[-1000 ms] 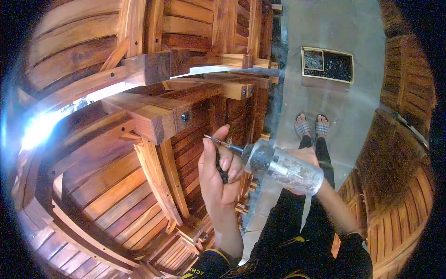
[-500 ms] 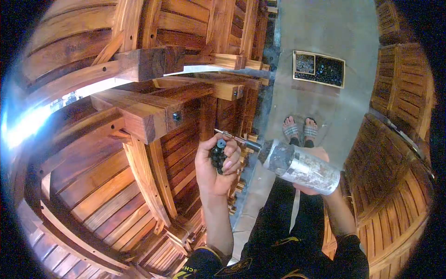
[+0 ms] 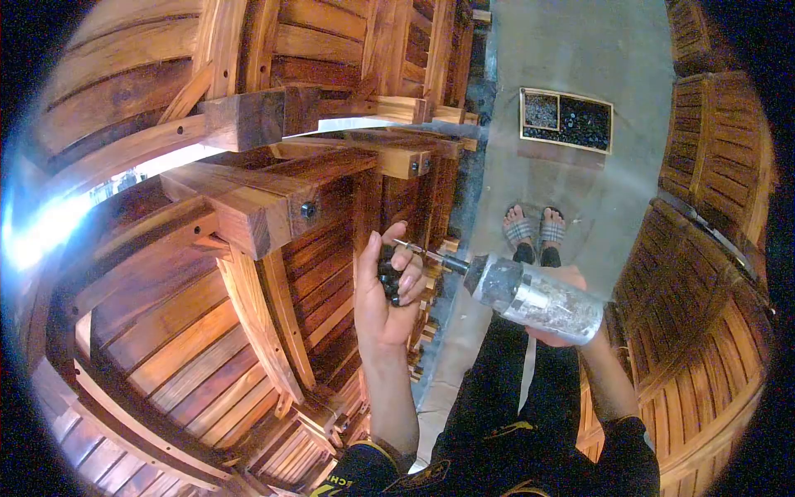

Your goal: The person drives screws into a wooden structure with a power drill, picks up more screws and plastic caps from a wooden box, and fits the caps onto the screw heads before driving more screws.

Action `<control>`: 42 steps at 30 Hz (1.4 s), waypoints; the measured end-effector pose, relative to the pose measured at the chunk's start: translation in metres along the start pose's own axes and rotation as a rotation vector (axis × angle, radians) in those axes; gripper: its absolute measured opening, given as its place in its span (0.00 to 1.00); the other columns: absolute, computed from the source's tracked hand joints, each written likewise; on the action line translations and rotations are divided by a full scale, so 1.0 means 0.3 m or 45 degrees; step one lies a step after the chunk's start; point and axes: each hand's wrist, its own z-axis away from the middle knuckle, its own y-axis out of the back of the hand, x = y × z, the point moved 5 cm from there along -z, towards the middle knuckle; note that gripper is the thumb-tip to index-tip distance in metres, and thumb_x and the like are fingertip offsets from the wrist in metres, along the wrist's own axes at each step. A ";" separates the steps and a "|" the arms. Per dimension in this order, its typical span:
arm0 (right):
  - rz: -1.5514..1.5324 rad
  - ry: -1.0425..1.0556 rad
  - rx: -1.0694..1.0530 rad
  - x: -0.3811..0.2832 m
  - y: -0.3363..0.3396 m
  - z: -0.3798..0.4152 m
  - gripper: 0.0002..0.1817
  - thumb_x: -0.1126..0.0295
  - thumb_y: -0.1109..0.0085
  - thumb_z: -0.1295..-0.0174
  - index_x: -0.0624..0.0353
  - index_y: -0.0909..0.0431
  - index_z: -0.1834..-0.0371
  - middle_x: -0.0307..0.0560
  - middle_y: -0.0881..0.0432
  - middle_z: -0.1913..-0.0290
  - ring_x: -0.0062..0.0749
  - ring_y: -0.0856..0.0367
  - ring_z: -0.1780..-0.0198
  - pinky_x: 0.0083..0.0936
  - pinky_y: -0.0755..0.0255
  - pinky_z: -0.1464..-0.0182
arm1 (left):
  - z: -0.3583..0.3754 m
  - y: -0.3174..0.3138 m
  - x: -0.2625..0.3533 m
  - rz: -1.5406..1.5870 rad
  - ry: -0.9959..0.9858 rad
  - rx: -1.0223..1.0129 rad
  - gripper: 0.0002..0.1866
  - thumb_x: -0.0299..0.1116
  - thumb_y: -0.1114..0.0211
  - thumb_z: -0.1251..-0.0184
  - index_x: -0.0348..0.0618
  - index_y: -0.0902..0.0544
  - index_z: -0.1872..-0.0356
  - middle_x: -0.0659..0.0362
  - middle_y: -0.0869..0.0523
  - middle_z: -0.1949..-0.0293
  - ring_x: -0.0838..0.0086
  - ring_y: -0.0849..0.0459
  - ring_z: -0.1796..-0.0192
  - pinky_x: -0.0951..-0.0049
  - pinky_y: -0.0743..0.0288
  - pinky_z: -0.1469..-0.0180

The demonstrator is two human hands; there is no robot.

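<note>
My left hand (image 3: pixel 383 311) is closed loosely around several small black round parts (image 3: pixel 389 277), perhaps plastic caps, with thumb and forefinger raised apart. My right hand (image 3: pixel 571 277) grips a scuffed silver power screwdriver (image 3: pixel 551 306), and the tool's body hides much of that hand. Its thin bit (image 3: pixel 422 250) points left, the tip close by my left fingertips. A small screw seems to sit at the tip, too small to be sure. Left of my hands, a wooden beam end (image 3: pixel 265 219) bears a black round fitting (image 3: pixel 308 209).
Stacked slatted wooden furniture (image 3: pixel 166 331) fills the left side, with dark holes along its rails. More slatted wooden panels (image 3: pixel 712 306) stand on the right. On the grey floor (image 3: pixel 580 41) lies a wood-rimmed box (image 3: pixel 611 124) of screws and black parts, beyond my sandalled feet (image 3: pixel 517 228).
My left thumb and forefinger have spread and come away from around the bit's tip. The screwdriver has shifted very slightly, staying in my right hand.
</note>
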 end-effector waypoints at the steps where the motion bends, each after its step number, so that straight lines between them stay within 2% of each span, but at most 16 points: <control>1: 0.024 0.029 -0.013 -0.008 0.007 0.000 0.13 0.68 0.35 0.61 0.54 0.21 0.69 0.43 0.20 0.72 0.33 0.21 0.72 0.26 0.30 0.70 | 0.000 -0.002 0.000 0.010 0.012 0.027 0.15 0.43 0.50 0.29 0.42 0.25 0.53 0.66 0.32 0.80 0.81 0.37 0.83 0.84 0.46 0.86; 2: 0.024 0.030 -0.011 -0.004 0.005 0.010 0.13 0.68 0.35 0.61 0.54 0.21 0.69 0.43 0.20 0.72 0.33 0.21 0.72 0.26 0.30 0.70 | 0.001 -0.001 -0.001 0.020 0.024 0.054 0.14 0.43 0.50 0.29 0.45 0.25 0.53 0.67 0.33 0.82 0.80 0.37 0.84 0.83 0.45 0.87; 3: -0.121 -0.293 -0.047 0.044 -0.009 0.032 0.14 0.68 0.36 0.61 0.54 0.22 0.68 0.44 0.20 0.71 0.35 0.21 0.71 0.26 0.30 0.69 | -0.001 0.004 -0.005 0.018 0.025 0.053 0.14 0.43 0.50 0.29 0.45 0.25 0.53 0.67 0.33 0.82 0.80 0.37 0.84 0.83 0.45 0.87; 5: -0.268 -0.617 -0.081 0.089 -0.018 0.062 0.15 0.67 0.36 0.61 0.55 0.23 0.66 0.45 0.21 0.70 0.38 0.21 0.70 0.27 0.30 0.68 | -0.005 0.013 -0.010 0.030 -0.015 -0.050 0.16 0.43 0.49 0.29 0.41 0.25 0.53 0.65 0.32 0.79 0.82 0.36 0.82 0.85 0.46 0.85; 8: 0.019 -0.336 -0.107 0.063 -0.009 0.052 0.17 0.65 0.34 0.61 0.55 0.23 0.65 0.44 0.21 0.70 0.36 0.21 0.70 0.25 0.30 0.67 | -0.013 0.030 -0.015 0.003 -0.074 -0.127 0.16 0.43 0.49 0.29 0.41 0.25 0.52 0.64 0.32 0.79 0.82 0.37 0.82 0.85 0.46 0.85; 11: -0.104 -0.326 -0.041 0.068 0.000 0.054 0.18 0.64 0.34 0.62 0.55 0.23 0.65 0.46 0.21 0.68 0.40 0.22 0.69 0.26 0.30 0.66 | -0.016 0.038 -0.019 -0.085 -0.118 -0.093 0.16 0.41 0.49 0.29 0.40 0.25 0.52 0.64 0.32 0.78 0.81 0.36 0.81 0.85 0.45 0.84; 14: 0.065 0.032 -0.048 0.021 0.012 0.027 0.18 0.63 0.34 0.61 0.55 0.23 0.64 0.47 0.20 0.66 0.41 0.21 0.67 0.29 0.29 0.64 | -0.007 0.011 -0.018 -0.041 -0.070 -0.007 0.15 0.40 0.48 0.29 0.42 0.26 0.51 0.66 0.35 0.81 0.82 0.38 0.82 0.84 0.45 0.85; 16: -0.122 0.204 0.091 -0.038 0.031 -0.008 0.16 0.69 0.34 0.62 0.62 0.22 0.68 0.46 0.20 0.71 0.35 0.21 0.73 0.23 0.27 0.69 | -0.007 0.002 -0.013 -0.050 -0.069 0.016 0.15 0.39 0.48 0.30 0.40 0.27 0.50 0.66 0.35 0.81 0.82 0.38 0.82 0.83 0.45 0.85; 24: -0.195 -0.028 0.004 -0.014 0.012 0.007 0.19 0.69 0.33 0.61 0.64 0.21 0.63 0.48 0.17 0.65 0.34 0.17 0.68 0.23 0.24 0.64 | -0.008 -0.003 -0.013 -0.070 -0.061 -0.127 0.16 0.36 0.48 0.30 0.35 0.28 0.48 0.65 0.34 0.79 0.83 0.38 0.81 0.84 0.45 0.84; 26: -0.255 -0.086 0.002 -0.010 0.013 0.003 0.19 0.69 0.33 0.61 0.65 0.21 0.63 0.48 0.17 0.63 0.34 0.16 0.67 0.24 0.24 0.63 | -0.006 0.002 -0.009 -0.144 -0.108 -0.093 0.15 0.37 0.48 0.30 0.36 0.27 0.52 0.66 0.35 0.81 0.83 0.39 0.82 0.84 0.46 0.84; 29: -0.137 0.116 0.038 -0.035 0.018 -0.008 0.18 0.70 0.34 0.59 0.65 0.21 0.62 0.48 0.17 0.63 0.35 0.16 0.66 0.24 0.24 0.62 | -0.010 0.014 -0.010 -0.107 -0.074 -0.092 0.12 0.37 0.49 0.30 0.37 0.26 0.56 0.66 0.35 0.81 0.83 0.39 0.82 0.84 0.47 0.84; 32: -0.345 -0.092 0.023 0.001 0.005 0.002 0.18 0.71 0.34 0.59 0.65 0.21 0.62 0.49 0.17 0.63 0.35 0.17 0.65 0.24 0.24 0.61 | -0.017 0.013 -0.016 -0.002 -0.017 -0.107 0.11 0.36 0.49 0.30 0.38 0.25 0.59 0.66 0.34 0.81 0.82 0.39 0.82 0.83 0.46 0.84; 34: -0.138 0.130 0.031 -0.027 0.022 -0.002 0.20 0.69 0.33 0.59 0.64 0.21 0.61 0.49 0.17 0.62 0.35 0.17 0.64 0.24 0.25 0.59 | -0.022 0.016 -0.017 0.056 0.001 -0.116 0.10 0.36 0.49 0.30 0.39 0.25 0.61 0.66 0.35 0.81 0.82 0.39 0.82 0.83 0.46 0.84; 37: -0.082 0.078 0.020 -0.008 0.026 0.028 0.21 0.68 0.33 0.59 0.63 0.22 0.60 0.49 0.18 0.61 0.35 0.18 0.62 0.24 0.25 0.58 | -0.026 0.022 -0.026 0.116 0.055 -0.100 0.11 0.38 0.49 0.30 0.43 0.27 0.69 0.66 0.36 0.82 0.81 0.40 0.83 0.83 0.46 0.85; 41: -0.161 -0.073 0.051 0.016 0.031 0.063 0.22 0.67 0.33 0.60 0.60 0.22 0.58 0.50 0.18 0.60 0.38 0.18 0.62 0.26 0.25 0.59 | -0.066 0.085 -0.095 -0.168 0.030 -0.141 0.18 0.44 0.51 0.28 0.47 0.35 0.78 0.65 0.37 0.84 0.82 0.40 0.85 0.84 0.49 0.86; 42: -0.096 0.056 0.055 0.012 0.036 0.066 0.22 0.67 0.33 0.60 0.59 0.22 0.59 0.51 0.18 0.60 0.40 0.18 0.62 0.27 0.25 0.59 | -0.082 0.124 -0.126 -0.282 0.057 -0.018 0.19 0.45 0.51 0.28 0.47 0.35 0.78 0.66 0.37 0.84 0.82 0.41 0.86 0.83 0.50 0.87</control>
